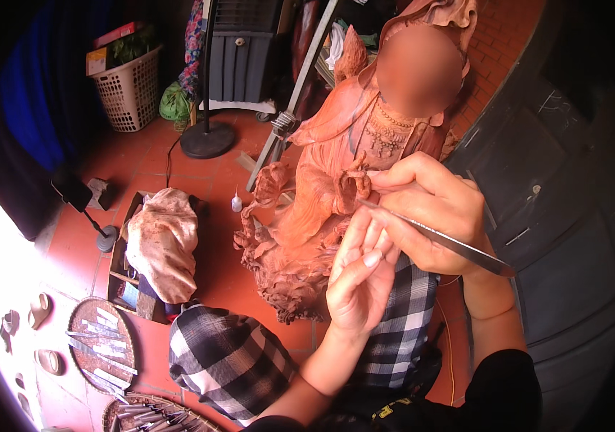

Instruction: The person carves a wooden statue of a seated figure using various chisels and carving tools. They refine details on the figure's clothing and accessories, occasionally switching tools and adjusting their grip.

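A carved reddish-brown wooden statue (307,194) of a robed figure with necklaces stands tilted before me. My right hand (430,209) grips a slim flat steel carving chisel (458,248) like a pen. The chisel's thin end lies by the statue's small carved hand (359,180), and its broad end sticks out past my wrist. My right fingertips are close to that carved hand. Just below, my left hand (361,277) is turned palm up, fingers stretched toward the chisel's thin end and thumb bent across. I see nothing held in it.
My knees in checked cloth (232,360) flank the statue's base. Round woven trays (133,345) of steel blades and handled tools lie at lower left. Beyond are a cloth-covered box (163,245), small bottle (236,201), stand base (208,139) and laundry basket (129,93). A dark panel (559,216) stands right.
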`<action>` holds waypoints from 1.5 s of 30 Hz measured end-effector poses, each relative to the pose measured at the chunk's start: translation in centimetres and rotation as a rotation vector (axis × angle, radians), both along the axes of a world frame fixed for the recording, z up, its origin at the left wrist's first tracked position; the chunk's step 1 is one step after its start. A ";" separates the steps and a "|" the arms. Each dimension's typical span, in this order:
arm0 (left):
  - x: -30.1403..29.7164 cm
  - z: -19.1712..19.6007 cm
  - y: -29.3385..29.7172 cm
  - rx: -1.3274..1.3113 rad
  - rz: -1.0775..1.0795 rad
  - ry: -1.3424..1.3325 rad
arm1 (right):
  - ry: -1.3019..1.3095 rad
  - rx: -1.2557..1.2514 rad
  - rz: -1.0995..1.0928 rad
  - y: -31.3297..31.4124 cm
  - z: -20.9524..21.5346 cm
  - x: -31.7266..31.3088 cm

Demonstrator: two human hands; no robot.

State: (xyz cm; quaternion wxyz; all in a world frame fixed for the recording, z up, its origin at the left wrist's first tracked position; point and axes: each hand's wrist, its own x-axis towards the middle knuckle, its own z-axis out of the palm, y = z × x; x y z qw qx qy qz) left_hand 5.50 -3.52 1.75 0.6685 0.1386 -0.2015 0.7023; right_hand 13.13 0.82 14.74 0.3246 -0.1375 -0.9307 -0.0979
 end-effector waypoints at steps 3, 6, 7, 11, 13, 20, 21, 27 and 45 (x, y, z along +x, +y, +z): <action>0.0 -0.2 -0.3 -0.022 0.043 0.036 | 0.002 0.003 0.068 1.1 -0.6 0.4; 0.0 -0.3 -0.4 -0.038 0.084 0.085 | 0.005 -0.018 0.089 1.9 -0.4 0.9; -0.1 -0.3 -0.4 -0.036 0.095 0.100 | 0.000 -0.022 0.089 2.0 -0.2 1.0; -0.3 -0.1 -0.7 -0.045 0.122 0.158 | -0.012 0.004 0.130 1.6 -0.5 0.9; -0.2 -0.5 -0.7 -0.053 0.137 0.155 | -0.009 -0.026 0.219 3.1 -0.2 1.4; 0.2 -0.3 -0.5 -0.105 0.179 0.215 | -0.082 0.039 0.273 3.6 0.0 1.9; 0.3 -0.6 -0.4 -0.091 0.178 0.205 | -0.085 0.007 0.320 4.3 0.3 1.9; 0.2 -0.9 -0.4 -0.084 0.205 0.221 | -0.125 0.053 0.371 4.4 0.6 1.8; 0.5 -0.9 -0.8 -0.133 0.308 0.350 | 0.079 0.028 0.513 6.0 -1.3 1.7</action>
